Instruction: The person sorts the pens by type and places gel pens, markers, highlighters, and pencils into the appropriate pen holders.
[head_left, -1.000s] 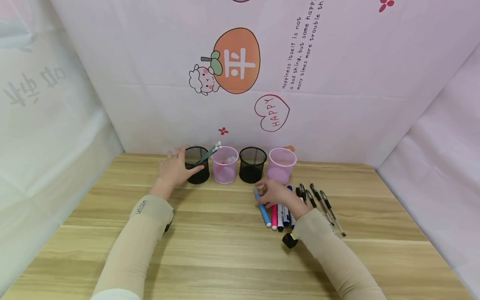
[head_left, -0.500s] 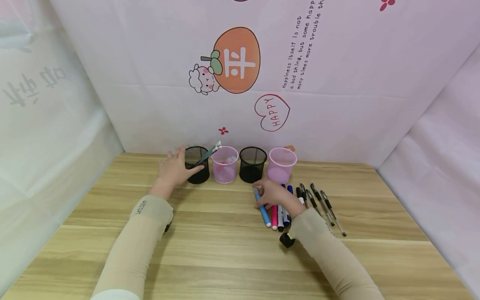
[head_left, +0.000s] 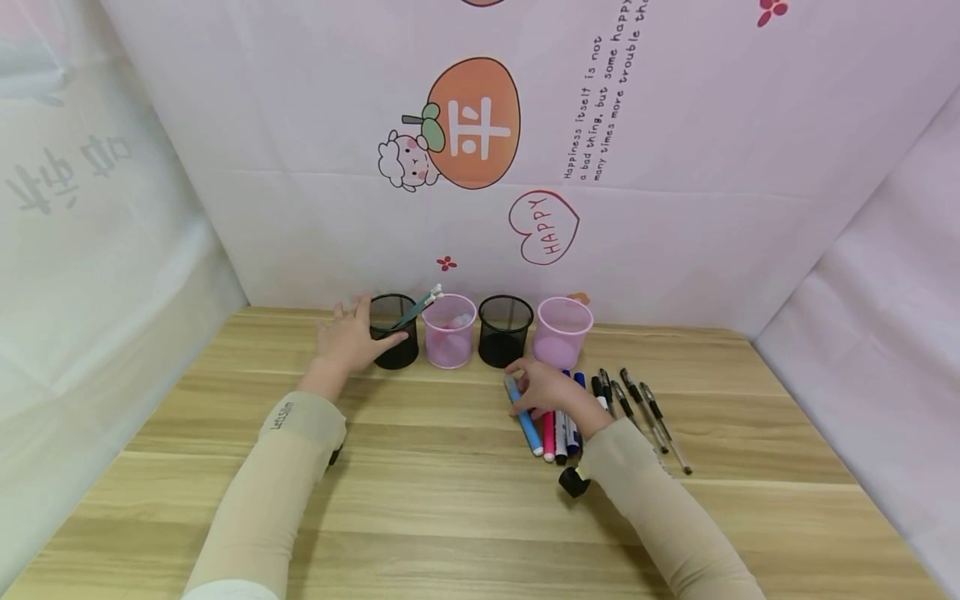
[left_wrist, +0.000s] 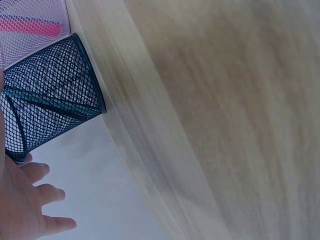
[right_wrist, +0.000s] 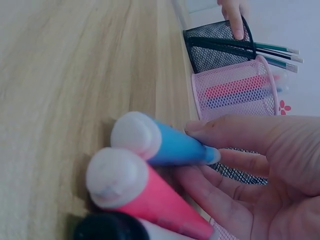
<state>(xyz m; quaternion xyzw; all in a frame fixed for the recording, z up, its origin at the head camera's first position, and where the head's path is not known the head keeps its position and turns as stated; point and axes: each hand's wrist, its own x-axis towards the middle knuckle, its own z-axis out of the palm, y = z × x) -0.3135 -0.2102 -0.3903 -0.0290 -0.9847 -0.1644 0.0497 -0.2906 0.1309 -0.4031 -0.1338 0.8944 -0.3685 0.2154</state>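
Observation:
My left hand (head_left: 347,340) rests against the black mesh pen cup (head_left: 396,352) at the left of the row, thumb across its front and the other fingers spread straight. Green pencils (head_left: 420,307) lean inside this cup. My right hand (head_left: 546,387) has its thumb and fingers around a blue marker (head_left: 529,429) that lies on the table. In the right wrist view, the blue marker (right_wrist: 177,145) sits between thumb and fingertips. Close beside it lie a pink marker (head_left: 549,437) and a black-capped white marker (head_left: 561,446).
A pink mesh cup (head_left: 450,346) holding red and blue pens stands right of the pencil cup. Another black cup (head_left: 504,346) and another pink cup (head_left: 562,337) follow. Several black pens (head_left: 652,400) lie farther right on the wooden table (head_left: 435,517). A printed cloth (head_left: 315,208) hangs behind.
My right hand has shifted slightly left, its thumb and fingers closing about the blue marker. The marker, the cups and my left hand stay where they were.

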